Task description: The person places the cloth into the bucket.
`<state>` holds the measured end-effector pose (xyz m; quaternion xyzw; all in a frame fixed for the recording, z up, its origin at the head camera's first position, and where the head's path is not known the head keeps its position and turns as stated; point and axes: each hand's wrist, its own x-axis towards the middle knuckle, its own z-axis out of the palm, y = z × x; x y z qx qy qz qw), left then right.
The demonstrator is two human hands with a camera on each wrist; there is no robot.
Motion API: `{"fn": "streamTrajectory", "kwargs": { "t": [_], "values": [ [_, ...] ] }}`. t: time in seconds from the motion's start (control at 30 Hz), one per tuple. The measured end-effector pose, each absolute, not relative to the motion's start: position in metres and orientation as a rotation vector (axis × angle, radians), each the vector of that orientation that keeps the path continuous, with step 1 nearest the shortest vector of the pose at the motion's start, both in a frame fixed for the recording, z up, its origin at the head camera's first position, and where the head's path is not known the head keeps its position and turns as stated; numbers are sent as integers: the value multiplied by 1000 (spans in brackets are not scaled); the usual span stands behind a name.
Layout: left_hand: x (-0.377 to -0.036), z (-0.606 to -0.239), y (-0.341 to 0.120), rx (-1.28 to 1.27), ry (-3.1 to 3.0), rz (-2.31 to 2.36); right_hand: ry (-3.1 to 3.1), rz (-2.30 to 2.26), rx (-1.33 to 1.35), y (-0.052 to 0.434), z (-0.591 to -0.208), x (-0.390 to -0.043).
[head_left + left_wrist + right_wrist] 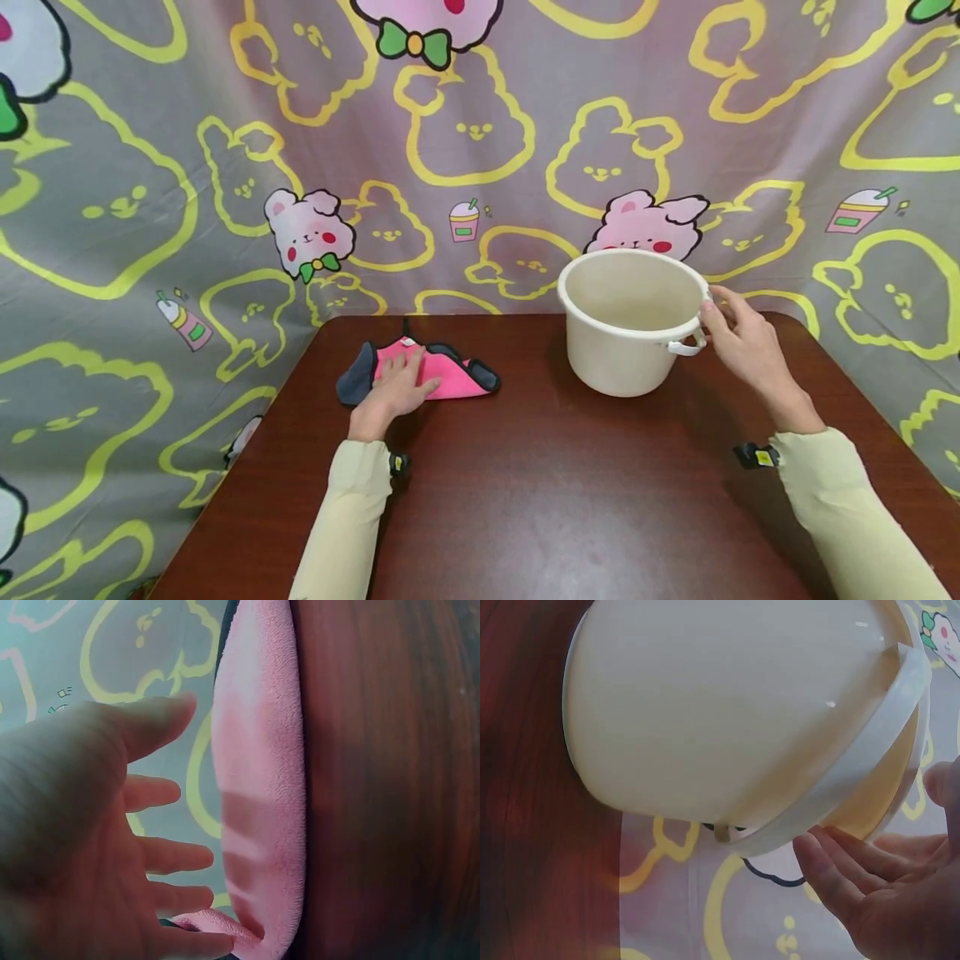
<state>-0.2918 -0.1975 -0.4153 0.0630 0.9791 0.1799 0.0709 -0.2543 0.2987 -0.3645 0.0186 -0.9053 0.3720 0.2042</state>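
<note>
The left grip (pixel 397 385) lies over the pink, dark-edged cloth (pixel 453 375), its fingers spread and clasping nothing. In the left wrist view the cloth is just beyond the fingertips; whether the lowest finger touches it, I cannot tell for sure. The cloth lies partly folded on the bench (pixel 525 500), its small white tag (pixel 407 342) just ahead of that grip.

The right grip (pixel 750 346) is at the near-hand side of the cream bucket (pixel 618 362), fingers loosely bent beside the rim and handle (pixel 840 776), with no firm clasp showing. The bucket stands upright, mouth up, to the left of this grip and well apart from the cloth.

I judge the step in hand to be first contact, or the moment of letting go, at both things; these views do not settle which. Moving the cloth would call for gathering the left fingers into its fold; shifting the bucket, for closing thumb and fingers across its rim or handle.
</note>
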Motion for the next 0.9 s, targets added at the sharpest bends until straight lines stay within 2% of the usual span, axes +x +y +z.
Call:
{"fn": "streamTrajectory", "kwargs": {
  "t": [0.5,0.9],
  "values": [
    [-293,-423,-196,193,2901,475,-2550,1121,1,294,-361,-253],
    [-291,-425,-204,185,2936,426,-2516,1195,58,300,-362,-263]
  ]
}}
